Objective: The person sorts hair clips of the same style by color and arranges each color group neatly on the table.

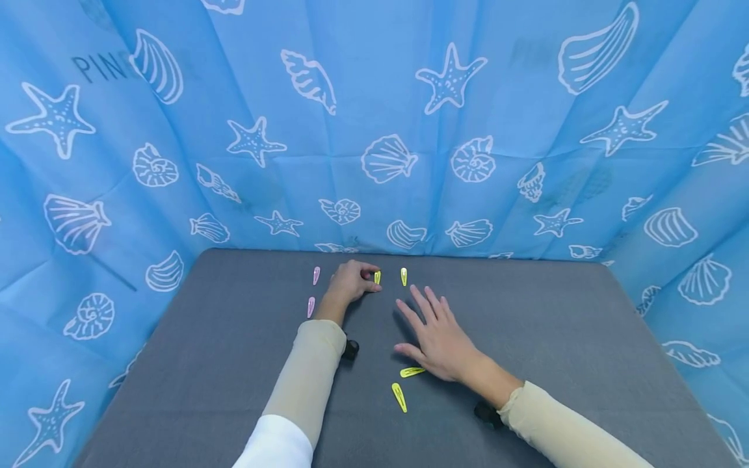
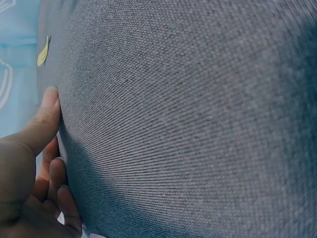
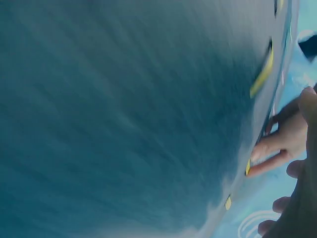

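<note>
In the head view my left hand (image 1: pixel 351 283) is at the far part of the table, its thumb and index finger at the two ends of a yellow snap hair clip (image 1: pixel 377 277), pinching it. The left wrist view hides that clip behind the fingers. To its right lies another yellow hair clip (image 1: pixel 404 277). My right hand (image 1: pixel 441 341) is held with fingers spread and straight, holding nothing. Under its near edge a yellow hair clip (image 1: pixel 412 372) is partly covered, and one more yellow clip (image 1: pixel 399 397) lies closer to me.
Two pink hair clips (image 1: pixel 316 275) lie left of my left hand, one behind the other. The grey cloth-covered table (image 1: pixel 234 364) ends at a blue curtain (image 1: pixel 351 130) with white shells and starfish, which also hangs along both sides.
</note>
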Motion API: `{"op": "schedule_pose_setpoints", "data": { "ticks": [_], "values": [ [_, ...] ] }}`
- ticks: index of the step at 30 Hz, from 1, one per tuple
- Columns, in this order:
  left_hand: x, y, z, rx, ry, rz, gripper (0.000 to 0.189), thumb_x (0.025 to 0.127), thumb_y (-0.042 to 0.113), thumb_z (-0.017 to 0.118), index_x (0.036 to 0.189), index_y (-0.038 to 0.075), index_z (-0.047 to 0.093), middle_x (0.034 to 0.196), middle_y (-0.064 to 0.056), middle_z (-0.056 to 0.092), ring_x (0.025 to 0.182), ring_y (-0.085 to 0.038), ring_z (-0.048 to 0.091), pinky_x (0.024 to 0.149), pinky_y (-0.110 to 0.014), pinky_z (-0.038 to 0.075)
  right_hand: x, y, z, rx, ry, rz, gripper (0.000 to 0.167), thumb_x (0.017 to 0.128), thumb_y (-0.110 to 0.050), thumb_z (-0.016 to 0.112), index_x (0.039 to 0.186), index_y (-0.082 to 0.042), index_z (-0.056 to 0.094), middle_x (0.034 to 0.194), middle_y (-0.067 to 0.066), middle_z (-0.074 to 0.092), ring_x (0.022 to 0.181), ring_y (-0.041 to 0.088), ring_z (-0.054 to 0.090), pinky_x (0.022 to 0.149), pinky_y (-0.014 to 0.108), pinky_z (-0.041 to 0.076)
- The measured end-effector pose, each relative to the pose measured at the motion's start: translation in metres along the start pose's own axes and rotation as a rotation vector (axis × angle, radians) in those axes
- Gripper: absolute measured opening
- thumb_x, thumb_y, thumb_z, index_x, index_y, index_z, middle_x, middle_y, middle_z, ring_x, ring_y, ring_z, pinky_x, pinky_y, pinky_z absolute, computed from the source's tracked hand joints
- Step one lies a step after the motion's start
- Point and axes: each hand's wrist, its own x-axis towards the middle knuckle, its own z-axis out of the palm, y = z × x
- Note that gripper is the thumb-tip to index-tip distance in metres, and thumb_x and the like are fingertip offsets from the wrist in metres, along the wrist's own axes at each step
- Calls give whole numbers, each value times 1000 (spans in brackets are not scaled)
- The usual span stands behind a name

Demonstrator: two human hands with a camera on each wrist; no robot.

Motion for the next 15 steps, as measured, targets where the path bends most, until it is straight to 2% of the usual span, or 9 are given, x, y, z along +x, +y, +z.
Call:
{"op": "schedule_pose_setpoints", "data": {
  "ticks": [9,15],
  "values": [
    [-4,1,-1,-18,2,-9,49,86,34,82,133,30,69,120,2,69,115,-21,61,109,-48,42,-31,-11,6,21,-59,-6,82,96,-58,62,160,-17,33,169,20,21,153,48,25,115,68,31],
    [-4,2,-2,-21,-5,-11,49,86,34,82,133,30,69,121,2,69,118,-21,61,109,-48,42,-42,-17,6,36,-68,-56,76,97,-52,64,158,-15,38,161,19,36,144,41,41,108,59,44]
  ]
}}
